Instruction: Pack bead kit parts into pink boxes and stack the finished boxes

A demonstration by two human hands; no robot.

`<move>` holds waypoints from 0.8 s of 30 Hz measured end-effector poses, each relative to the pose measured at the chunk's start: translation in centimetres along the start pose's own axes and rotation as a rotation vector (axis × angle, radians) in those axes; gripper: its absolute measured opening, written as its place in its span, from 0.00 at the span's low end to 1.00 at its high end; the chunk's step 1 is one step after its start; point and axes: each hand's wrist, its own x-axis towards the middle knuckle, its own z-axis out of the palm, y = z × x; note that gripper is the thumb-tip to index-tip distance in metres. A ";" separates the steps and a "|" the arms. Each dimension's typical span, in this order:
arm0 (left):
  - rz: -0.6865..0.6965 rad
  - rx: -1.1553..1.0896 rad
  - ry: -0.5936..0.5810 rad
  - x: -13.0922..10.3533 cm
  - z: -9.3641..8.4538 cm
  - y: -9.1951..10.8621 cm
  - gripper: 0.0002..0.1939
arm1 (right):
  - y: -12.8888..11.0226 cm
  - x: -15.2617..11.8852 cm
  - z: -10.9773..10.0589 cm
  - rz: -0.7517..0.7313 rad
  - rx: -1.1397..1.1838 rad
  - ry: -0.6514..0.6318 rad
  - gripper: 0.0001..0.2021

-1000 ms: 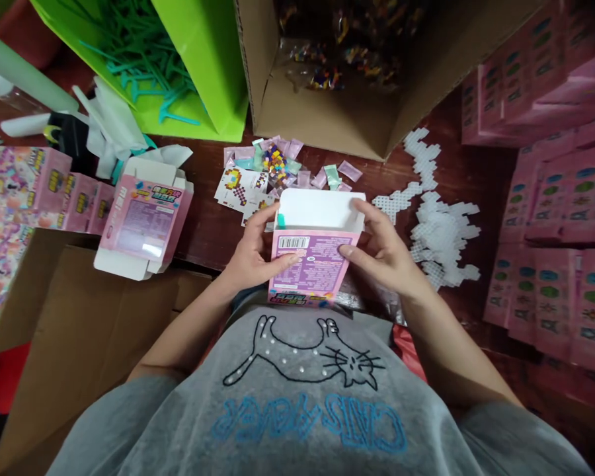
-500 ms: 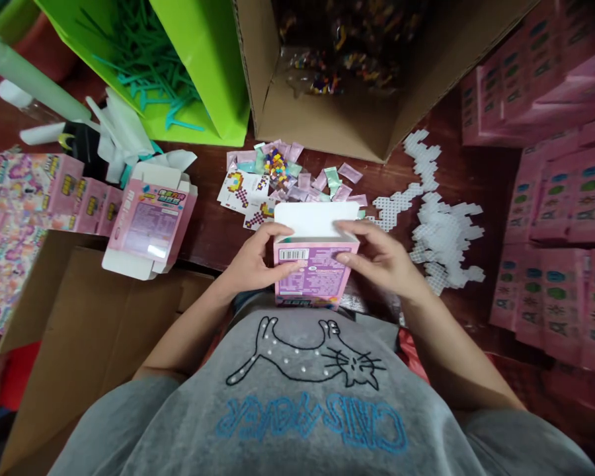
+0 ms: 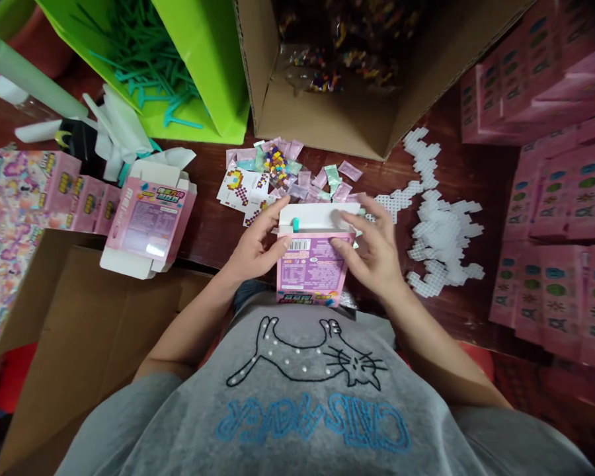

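A pink and purple cardboard box (image 3: 313, 268) stands in front of my grey shirt, its white top flap (image 3: 322, 213) raised at the far side. A small teal piece (image 3: 296, 225) shows at the box's opening, near the left. My left hand (image 3: 260, 248) grips the box's left side, thumb on the printed face near the barcode. On the right side, my right hand (image 3: 374, 248) has its thumb on the front face and its fingers by the flap. Beyond the box lie printed pattern cards (image 3: 240, 188) and small pastel sachets (image 3: 305, 182) with a packet of coloured beads (image 3: 276, 164).
White plastic grid plates (image 3: 443, 228) lie to the right, beside stacked pink boxes (image 3: 550, 185). A carton (image 3: 322, 125) of bead packets and a green container (image 3: 218, 79) of teal tools stand behind. At left are another pink box (image 3: 151, 218) and a large carton (image 3: 74, 317).
The box has tilted so more of its printed face shows, and the teal piece has come into view at the opening. My left fingers have lifted off the flap edge to the box's side.
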 end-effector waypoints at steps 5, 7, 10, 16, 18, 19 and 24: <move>-0.040 -0.058 -0.077 0.4 0.5 1.6 0.48 | -3.8 3.2 -0.5 -0.370 -0.383 -0.048 0.19; -0.056 -0.047 -0.081 0.3 0.4 2.1 0.48 | -4.7 4.2 -0.3 -0.385 -0.456 -0.185 0.17; -0.031 0.043 -0.071 0.0 0.0 2.1 0.43 | -5.2 4.7 -0.3 -0.291 -0.461 -0.329 0.21; -0.007 -0.015 -0.117 0.1 -0.1 2.6 0.49 | -6.4 6.1 -1.1 0.118 -0.017 -0.473 0.19; -0.042 -0.046 -0.146 0.4 0.2 3.0 0.50 | -6.7 7.2 -1.0 0.236 0.136 -0.559 0.16; -0.053 -0.054 -0.155 0.5 0.4 3.2 0.50 | -6.8 7.6 -0.9 0.280 0.220 -0.603 0.15; -0.095 -0.083 -0.151 0.5 0.6 3.7 0.50 | -6.4 8.9 -1.0 0.417 0.481 -0.694 0.21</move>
